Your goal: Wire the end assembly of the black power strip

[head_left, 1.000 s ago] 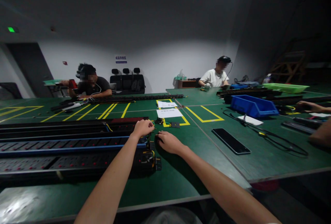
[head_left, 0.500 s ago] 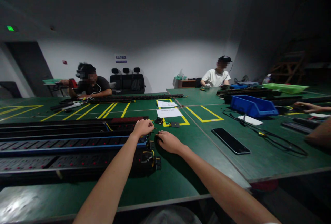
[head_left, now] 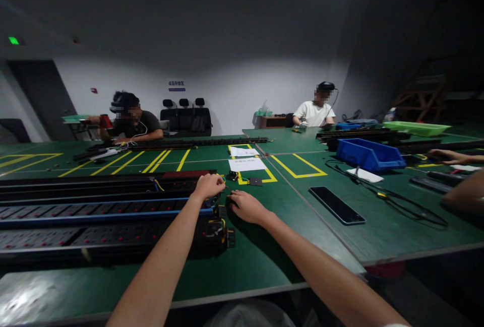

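Observation:
Several long black power strips (head_left: 136, 232) with rows of sockets and small red switches lie side by side on the green table; one has blue edges (head_left: 151, 212). My left hand (head_left: 207, 186) rests over the right end of a rear strip, its fingers pinched near a yellow-green wire (head_left: 223, 180). What lies between its fingertips is hidden. Just right of the strip ends is my right hand (head_left: 247, 206), low over the table with curled fingers around something dark that I cannot make out. The nearest strip ends in a black end piece (head_left: 230, 238) with loose wires.
Small black parts with wires (head_left: 256, 182) lie beyond my hands, near white paper sheets (head_left: 247, 164). To the right are a phone (head_left: 336, 205), a black cable (head_left: 408, 206) and a blue bin (head_left: 370, 154). Another person's hand (head_left: 449, 156) is at the right edge; two people sit across.

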Tool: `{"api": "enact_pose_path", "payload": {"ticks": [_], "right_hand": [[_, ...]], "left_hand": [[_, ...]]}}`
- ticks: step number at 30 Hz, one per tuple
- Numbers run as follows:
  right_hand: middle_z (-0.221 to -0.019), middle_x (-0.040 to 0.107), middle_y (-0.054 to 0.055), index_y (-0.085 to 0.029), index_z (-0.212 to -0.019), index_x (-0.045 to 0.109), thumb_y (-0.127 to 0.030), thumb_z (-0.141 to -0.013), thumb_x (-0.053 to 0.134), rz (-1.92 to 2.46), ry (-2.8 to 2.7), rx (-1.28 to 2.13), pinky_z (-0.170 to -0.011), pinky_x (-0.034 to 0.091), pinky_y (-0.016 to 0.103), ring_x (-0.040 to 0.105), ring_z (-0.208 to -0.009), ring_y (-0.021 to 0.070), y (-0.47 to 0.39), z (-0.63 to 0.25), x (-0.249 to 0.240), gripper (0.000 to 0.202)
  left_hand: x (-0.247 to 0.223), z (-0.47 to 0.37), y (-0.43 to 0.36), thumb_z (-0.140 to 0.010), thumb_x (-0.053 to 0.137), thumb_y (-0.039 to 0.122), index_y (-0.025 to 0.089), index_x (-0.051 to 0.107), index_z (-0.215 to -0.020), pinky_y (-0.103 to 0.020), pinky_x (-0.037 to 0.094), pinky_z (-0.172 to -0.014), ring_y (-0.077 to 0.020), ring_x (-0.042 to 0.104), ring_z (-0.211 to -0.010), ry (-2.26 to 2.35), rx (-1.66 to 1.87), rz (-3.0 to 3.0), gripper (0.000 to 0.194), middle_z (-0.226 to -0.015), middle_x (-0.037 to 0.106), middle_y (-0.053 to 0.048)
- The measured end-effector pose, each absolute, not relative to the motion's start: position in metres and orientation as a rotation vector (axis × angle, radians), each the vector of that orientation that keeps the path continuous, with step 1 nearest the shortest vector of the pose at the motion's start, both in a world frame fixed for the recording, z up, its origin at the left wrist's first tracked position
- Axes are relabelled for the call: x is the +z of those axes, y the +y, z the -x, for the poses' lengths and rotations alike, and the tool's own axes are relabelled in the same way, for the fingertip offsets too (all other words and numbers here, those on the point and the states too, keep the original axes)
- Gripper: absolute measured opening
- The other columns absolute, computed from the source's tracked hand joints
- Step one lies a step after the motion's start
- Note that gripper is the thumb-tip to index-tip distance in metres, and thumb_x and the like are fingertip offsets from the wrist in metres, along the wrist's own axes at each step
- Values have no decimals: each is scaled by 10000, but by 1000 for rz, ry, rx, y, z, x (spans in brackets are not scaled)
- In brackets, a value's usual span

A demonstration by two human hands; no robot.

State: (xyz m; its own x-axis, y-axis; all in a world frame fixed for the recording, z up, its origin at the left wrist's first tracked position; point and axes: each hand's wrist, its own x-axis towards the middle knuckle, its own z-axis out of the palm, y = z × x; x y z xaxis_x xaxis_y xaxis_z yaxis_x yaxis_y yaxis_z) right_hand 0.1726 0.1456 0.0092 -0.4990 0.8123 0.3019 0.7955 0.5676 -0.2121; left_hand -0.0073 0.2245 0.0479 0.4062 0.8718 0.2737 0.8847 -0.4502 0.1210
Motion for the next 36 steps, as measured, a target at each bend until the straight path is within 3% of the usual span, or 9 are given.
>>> {"api": "enact_pose_path", "payload": {"ticks": [36], "right_hand": [[-1265, 664, 163, -116, -1220, 676, -218, -948, 461, 1317, -2457, 60, -1078, 386, 334, 579, -1221, 245, 145, -172, 12, 361]], "left_hand": [[49, 7, 223, -822, 576, 410, 274, 757, -882, -311, 478, -862, -230, 688, -955, -1645, -472, 2607, 234, -939, 772, -26]]}}
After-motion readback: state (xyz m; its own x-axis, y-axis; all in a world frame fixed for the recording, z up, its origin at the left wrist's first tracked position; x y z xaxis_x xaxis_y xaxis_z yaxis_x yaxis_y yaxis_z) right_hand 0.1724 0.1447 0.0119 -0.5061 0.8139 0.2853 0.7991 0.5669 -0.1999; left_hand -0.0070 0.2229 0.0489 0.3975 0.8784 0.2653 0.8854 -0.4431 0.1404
